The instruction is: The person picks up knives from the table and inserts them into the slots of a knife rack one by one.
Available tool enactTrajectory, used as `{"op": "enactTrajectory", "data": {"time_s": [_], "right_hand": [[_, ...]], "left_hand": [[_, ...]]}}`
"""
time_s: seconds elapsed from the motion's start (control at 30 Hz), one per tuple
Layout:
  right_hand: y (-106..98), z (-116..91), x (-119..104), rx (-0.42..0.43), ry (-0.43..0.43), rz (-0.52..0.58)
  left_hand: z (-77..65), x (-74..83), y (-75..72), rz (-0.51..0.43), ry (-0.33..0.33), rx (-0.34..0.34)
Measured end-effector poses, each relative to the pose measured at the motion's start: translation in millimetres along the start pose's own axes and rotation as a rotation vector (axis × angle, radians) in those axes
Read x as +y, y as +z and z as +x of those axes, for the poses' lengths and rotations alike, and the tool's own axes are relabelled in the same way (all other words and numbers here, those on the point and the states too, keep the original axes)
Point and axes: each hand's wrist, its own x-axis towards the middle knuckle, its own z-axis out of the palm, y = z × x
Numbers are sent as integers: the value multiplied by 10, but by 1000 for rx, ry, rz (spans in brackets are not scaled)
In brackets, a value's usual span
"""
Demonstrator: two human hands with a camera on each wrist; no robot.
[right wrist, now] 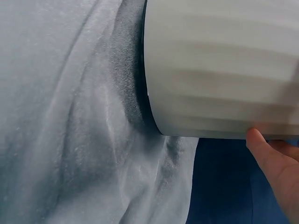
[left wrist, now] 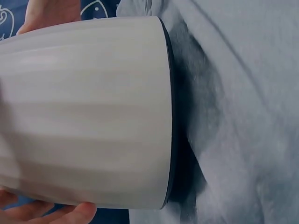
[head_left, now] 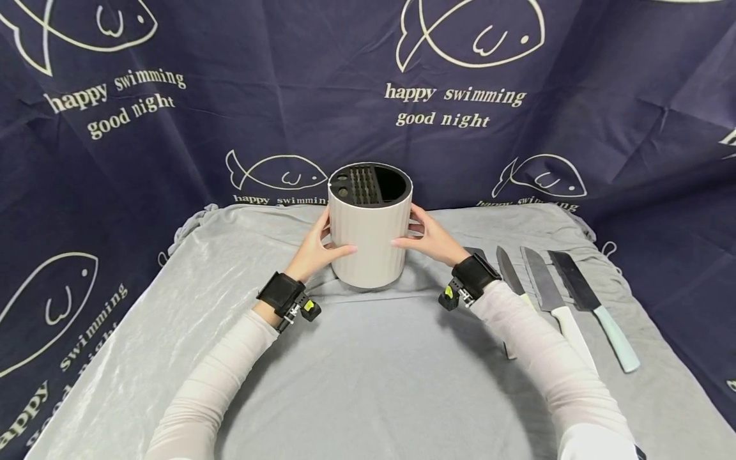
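Observation:
A white, ribbed knife block [head_left: 370,246], round with a black slotted top, stands upright between my two hands at the back of the cloth. My left hand [head_left: 318,250] grips its left side, thumb across the front and the other fingers going round behind. On the opposite side my right hand [head_left: 431,237] holds it the same way, thumb in front. Both wrist views show the ribbed wall of the block [left wrist: 93,116] close up, with its dark base rim over the wrinkled cloth. Whether the base fully touches the cloth I cannot tell.
Several knives lie on the right: a black-bladed one with a pale green handle [head_left: 616,338], a white-handled one [head_left: 575,335], and others partly hidden by my right arm. Grey cloth [head_left: 368,383] covers the table. A dark blue curtain [head_left: 322,83] hangs behind.

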Motion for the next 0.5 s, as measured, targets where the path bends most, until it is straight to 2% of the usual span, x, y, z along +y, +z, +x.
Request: {"op": "enactTrajectory", "data": {"time_s": [0.1, 0.3, 0.5], "right_hand": [[-24, -44, 19, 6, -17, -1], [-62, -131, 45, -3, -29, 4], [-97, -218, 20, -7, -35, -16]], "left_hand": [[15, -74, 43, -3, 16, 1], [-36, -67, 123, 14, 25, 6], [-162, 216, 181, 14, 17, -21]]}}
